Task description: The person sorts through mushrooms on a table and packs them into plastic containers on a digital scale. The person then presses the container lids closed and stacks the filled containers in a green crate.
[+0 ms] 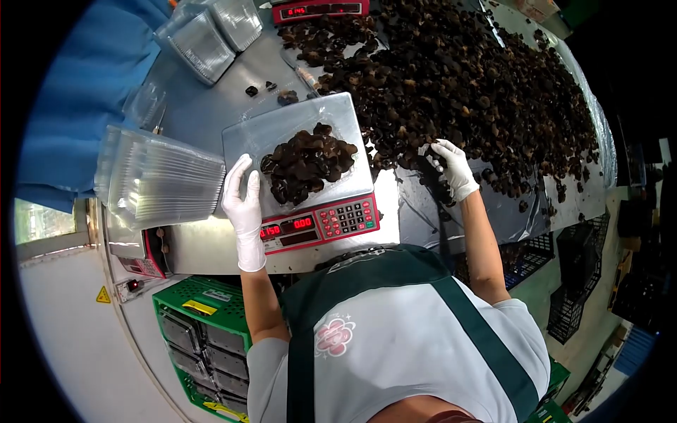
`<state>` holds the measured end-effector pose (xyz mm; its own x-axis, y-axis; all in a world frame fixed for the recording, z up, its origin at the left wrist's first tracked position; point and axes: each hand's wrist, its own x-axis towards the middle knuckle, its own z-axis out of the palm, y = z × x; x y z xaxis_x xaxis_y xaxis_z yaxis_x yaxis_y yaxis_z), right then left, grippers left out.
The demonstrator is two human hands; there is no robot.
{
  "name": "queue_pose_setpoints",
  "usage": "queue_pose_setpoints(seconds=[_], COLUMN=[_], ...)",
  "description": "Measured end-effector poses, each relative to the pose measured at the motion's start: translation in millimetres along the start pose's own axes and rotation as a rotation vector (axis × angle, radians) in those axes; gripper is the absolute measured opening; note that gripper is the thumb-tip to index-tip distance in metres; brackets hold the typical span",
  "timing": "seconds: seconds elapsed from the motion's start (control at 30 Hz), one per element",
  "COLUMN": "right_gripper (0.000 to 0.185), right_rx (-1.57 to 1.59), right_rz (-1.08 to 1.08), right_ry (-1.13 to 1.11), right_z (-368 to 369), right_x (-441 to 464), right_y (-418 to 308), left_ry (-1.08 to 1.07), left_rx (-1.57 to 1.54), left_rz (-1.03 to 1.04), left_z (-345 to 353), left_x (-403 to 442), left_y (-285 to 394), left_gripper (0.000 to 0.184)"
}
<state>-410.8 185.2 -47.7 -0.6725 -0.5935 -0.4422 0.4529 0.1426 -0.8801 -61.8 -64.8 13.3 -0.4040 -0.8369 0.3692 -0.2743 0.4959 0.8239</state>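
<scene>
A heap of dark wood ear mushrooms (308, 163) rests on the metal pan of a red digital scale (345, 106), in what looks like a thin clear plastic tray. My left hand (242, 201), in a white glove, is at the left edge of the pan with its fingers extended and apart; whether it touches the clear plastic I cannot tell. To the right, my gloved right hand (455, 170) is at the near edge of a large mushroom pile (465, 84). Its fingers are curled together, and anything between them is too small or hidden to name.
Stacked clear plastic trays (166, 176) stand left of the scale, with more stacks (201, 42) behind. Another red scale (321, 10) is at the far edge. A green crate (201, 299) holding dark-looking packs stands below the table, and black crates (578, 282) stand at right.
</scene>
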Motion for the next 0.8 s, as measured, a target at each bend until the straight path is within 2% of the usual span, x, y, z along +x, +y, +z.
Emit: queue_pose_setpoints(seconds=[0.1, 0.17, 0.2, 0.27, 0.3, 0.33, 0.4, 0.43, 0.5, 0.53, 0.6, 0.7, 0.8], right_gripper=[0.013, 0.028, 0.028, 0.043, 0.055, 0.06, 0.058, 0.058, 0.055, 0.046, 0.034, 0.023, 0.018], right_rx=[-0.009, -0.385, -0.386, -0.644, -0.796, -0.81, -1.033, -1.033, -1.261, -1.357, -1.486, -1.434, -1.283], right_rz=[0.017, -0.084, -0.086, -0.259, -0.219, -0.224, -0.392, -0.392, -0.425, -0.47, -0.36, -0.479, -0.451], right_ry=[-0.021, 0.193, 0.192, 0.224, 0.174, 0.155, 0.213, 0.212, 0.191, 0.171, 0.121, 0.171, 0.212], right_z=[-7.9, -10.7, -6.4, 4.8, 10.0, 6.9, 13.5, 18.5, 29.3, 30.5, 28.5, 23.5, 30.2], right_x=[15.2, 24.6, 22.7, 18.0, 12.2, 20.3, 20.4, 19.9, 18.4, 21.4, 32.0, 35.6, 25.9], right_y=[11.3, 17.4, 15.0, 10.1, 0.3, 9.4, 8.5, 7.3, 4.6, 12.4, 20.3, 22.7, 8.3], left_ry=[0.018, 0.037, 0.036, 0.039, 0.04, 0.04, 0.044, 0.045, 0.039, 0.031, 0.026, 0.03, 0.035], left_rx=[-0.01, -0.011, -0.008, -0.004, -0.003, -0.001, 0.002, 0.005, 0.005, 0.004, 0.01, 0.016, 0.003], left_rz=[0.003, 0.006, 0.001, -0.003, -0.004, -0.006, -0.008, -0.01, -0.002, 0.007, 0.021, 0.024, 0.005], left_z=[1.4, 1.3, 0.7, -0.2, -0.8, -1.5, -2.3, -2.5, -1.9, -1.7, -1.0, -1.2, -1.2], left_x=[-0.4, -0.7, -1.1, -1.2, -1.6, -1.8, -1.5, -1.5, -0.8, -0.2, 0.3, -0.2, -1.0], left_y=[3.9, 5.0, 4.9, 5.0, 5.2, 5.2, 5.0, 4.9, 3.8, 3.6, 5.0, 6.6, 7.7], left_gripper=[0.025, 0.023, 0.023, 0.023, 0.022, 0.022, 0.022, 0.021, 0.021, 0.021, 0.02, 0.02, 0.02])
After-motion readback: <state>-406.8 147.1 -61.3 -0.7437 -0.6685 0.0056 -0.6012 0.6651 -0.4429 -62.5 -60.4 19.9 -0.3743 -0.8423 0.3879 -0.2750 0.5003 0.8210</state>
